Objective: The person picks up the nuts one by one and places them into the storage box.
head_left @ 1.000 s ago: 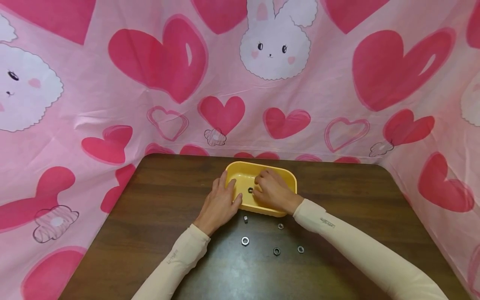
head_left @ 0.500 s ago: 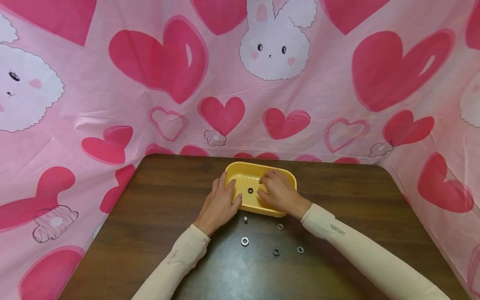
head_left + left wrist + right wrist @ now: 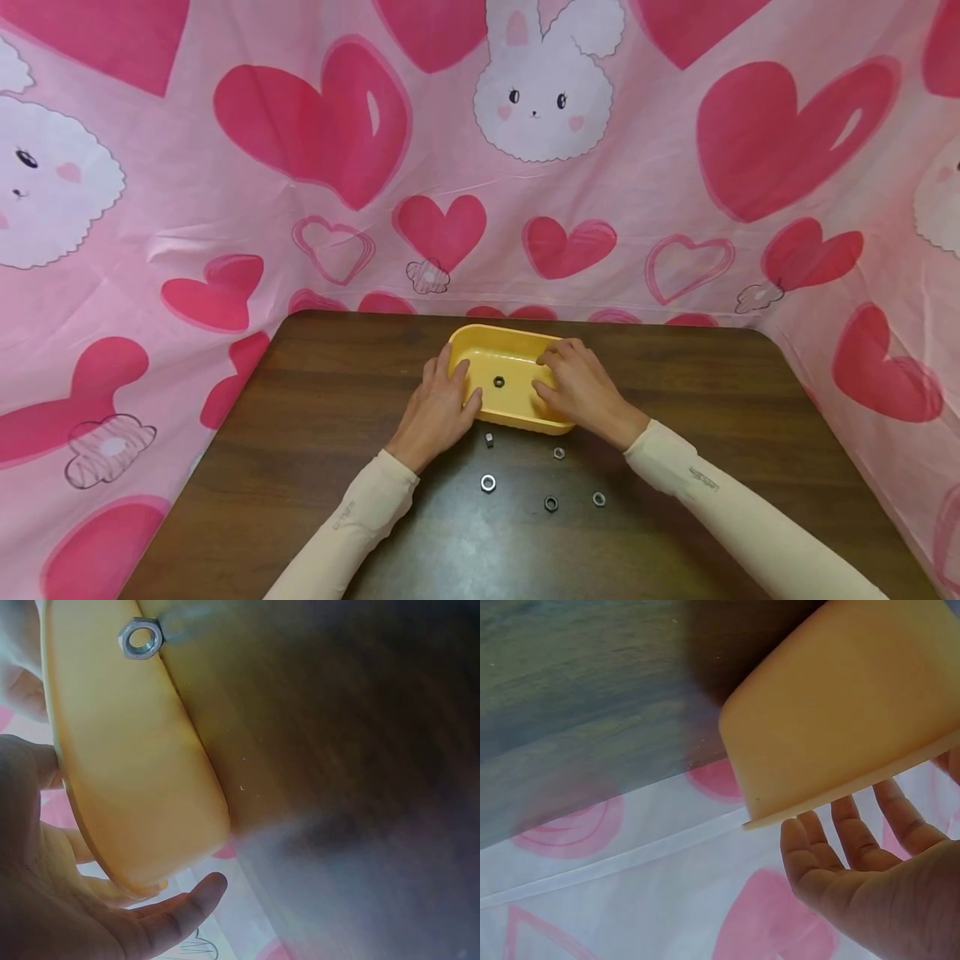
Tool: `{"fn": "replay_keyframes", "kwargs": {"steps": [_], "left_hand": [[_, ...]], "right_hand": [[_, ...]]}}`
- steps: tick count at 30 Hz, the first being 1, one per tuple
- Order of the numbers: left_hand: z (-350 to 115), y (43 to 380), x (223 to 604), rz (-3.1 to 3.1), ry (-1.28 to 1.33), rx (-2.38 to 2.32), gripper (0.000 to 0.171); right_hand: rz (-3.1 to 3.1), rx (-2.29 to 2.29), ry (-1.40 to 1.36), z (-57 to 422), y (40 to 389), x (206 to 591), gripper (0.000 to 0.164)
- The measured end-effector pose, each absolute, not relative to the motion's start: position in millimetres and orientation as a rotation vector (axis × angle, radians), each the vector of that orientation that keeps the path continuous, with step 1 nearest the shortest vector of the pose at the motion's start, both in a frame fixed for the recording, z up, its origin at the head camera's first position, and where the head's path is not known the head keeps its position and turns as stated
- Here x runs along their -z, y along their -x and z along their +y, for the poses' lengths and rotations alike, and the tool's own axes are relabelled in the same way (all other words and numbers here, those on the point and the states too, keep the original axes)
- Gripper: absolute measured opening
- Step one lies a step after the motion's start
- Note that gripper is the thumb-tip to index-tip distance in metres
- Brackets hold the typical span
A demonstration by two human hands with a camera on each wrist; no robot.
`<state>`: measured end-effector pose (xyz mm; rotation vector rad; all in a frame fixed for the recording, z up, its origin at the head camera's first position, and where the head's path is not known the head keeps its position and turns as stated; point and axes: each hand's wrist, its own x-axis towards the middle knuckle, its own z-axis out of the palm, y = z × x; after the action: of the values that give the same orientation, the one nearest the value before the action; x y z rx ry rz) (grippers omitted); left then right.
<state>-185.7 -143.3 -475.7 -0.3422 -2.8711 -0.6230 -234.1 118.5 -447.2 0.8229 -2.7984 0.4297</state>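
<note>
A yellow plastic tray (image 3: 517, 418) stands near the table's far edge, with one dark hex nut (image 3: 499, 382) on its floor. My left hand (image 3: 438, 406) holds the tray's left end, its thumb at the front rim and fingers over the end wall. Over the right end of the tray is my right hand (image 3: 588, 387), fingers loosely bent and thumb apart, with nothing seen between them. The left wrist view shows a metal hex nut (image 3: 141, 639) close to the tray's front wall. In the right wrist view, the right hand's fingers (image 3: 847, 825) are beyond the tray's rim.
Several more hex nuts lie on the wooden table (image 3: 337, 392) in front of the tray, among them a shiny one (image 3: 488, 483), a dark one (image 3: 551, 503) and one at the right (image 3: 598, 499). Pink heart-patterned cloth (image 3: 450, 167) hangs behind the table and along both sides.
My right hand has drawn back rightward from beside the nut in the tray, its thumb and fingers spreading. The nut stays on the tray floor. My left hand has kept its place.
</note>
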Motion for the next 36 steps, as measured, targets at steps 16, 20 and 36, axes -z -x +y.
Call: {"fn": "replay_keyframes", "kwargs": {"steps": [16,20,36], "left_hand": [[-142.1,186.3,473.6,-2.918,0.306,0.659,0.059],[-141.7,186.9,473.7,-2.920,0.307,0.649,0.059],[-140.8,185.6,474.3,-2.904,0.314,0.626,0.058]], "right_hand": [[-2.725,-0.491,-0.816,139.0,227.0,454.1,0.038],[-2.722,-0.504,-0.801,142.6,225.8,455.3,0.039],[-2.766,-0.654,-0.692,155.3,219.4,466.9,0.050]]}}
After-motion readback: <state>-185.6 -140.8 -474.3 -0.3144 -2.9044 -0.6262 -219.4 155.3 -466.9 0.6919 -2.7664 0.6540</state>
